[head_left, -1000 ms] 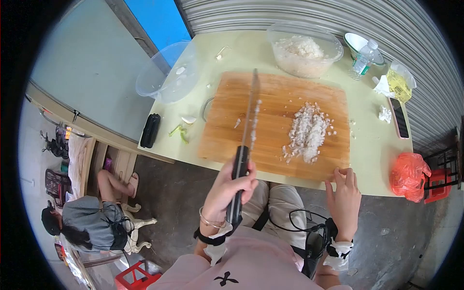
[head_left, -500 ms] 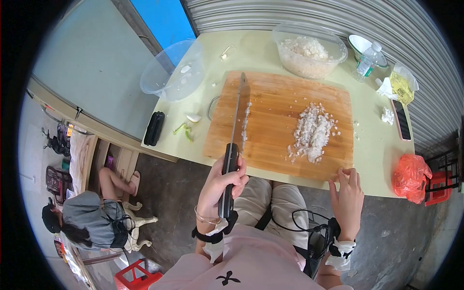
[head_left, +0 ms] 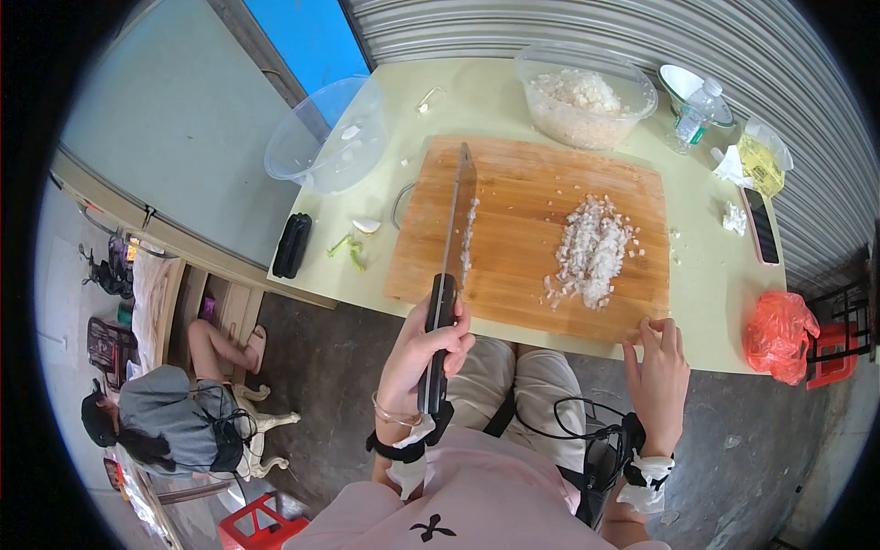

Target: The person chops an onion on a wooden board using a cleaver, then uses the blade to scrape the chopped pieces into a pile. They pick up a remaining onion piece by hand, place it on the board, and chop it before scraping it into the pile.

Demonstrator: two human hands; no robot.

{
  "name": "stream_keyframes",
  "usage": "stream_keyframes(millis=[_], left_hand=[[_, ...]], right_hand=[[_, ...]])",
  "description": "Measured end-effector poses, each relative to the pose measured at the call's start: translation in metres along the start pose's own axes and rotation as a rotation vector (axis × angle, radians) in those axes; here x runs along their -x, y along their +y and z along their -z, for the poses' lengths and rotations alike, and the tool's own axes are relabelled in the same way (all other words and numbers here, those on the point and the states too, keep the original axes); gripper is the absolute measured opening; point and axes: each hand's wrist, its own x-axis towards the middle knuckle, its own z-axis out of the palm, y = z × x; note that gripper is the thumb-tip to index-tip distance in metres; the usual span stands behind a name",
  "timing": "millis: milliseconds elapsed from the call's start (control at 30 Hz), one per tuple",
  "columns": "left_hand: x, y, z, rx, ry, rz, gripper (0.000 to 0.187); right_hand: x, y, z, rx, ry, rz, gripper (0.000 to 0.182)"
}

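A: Any readable text on your feed?
B: None. I can't resolve a single letter or number from here.
A: Bottle [head_left: 704, 104]?
B: On the right part of the desk [head_left: 477, 87], by the shutter. Label [head_left: 691, 130] has green on it. Print too small for me; brand can't be told.
A: Yellow packet [head_left: 762, 168]?
B: Near the phone [head_left: 760, 225]. Looks printed, but crumpled and blurred on my end.
A: Phone?
B: Display's dark.
A: Signs, logos?
B: One. Black emblem [head_left: 431, 528] on the wearer's pink shirt [head_left: 500, 490]: cross-like, flared ends. I take it as a symbol, not lettering.
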Motion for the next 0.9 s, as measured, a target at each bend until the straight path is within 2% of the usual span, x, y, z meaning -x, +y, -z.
stream_keyframes(millis=[567,900], left_hand=[[-0.0006,-0.0030,0.0023,-0.014,0.006,0.013,0.030],[-0.0029,-0.0072,0.0046,-0.019,-0.023,0.002,0.024]], right_hand=[[-0.0002,-0.0029,-0.0005,-0.038,0.007,-0.003,0.026],[0.0010,-0.0023,-0.0010,-0.027,0.014,-0.005,0.026]])
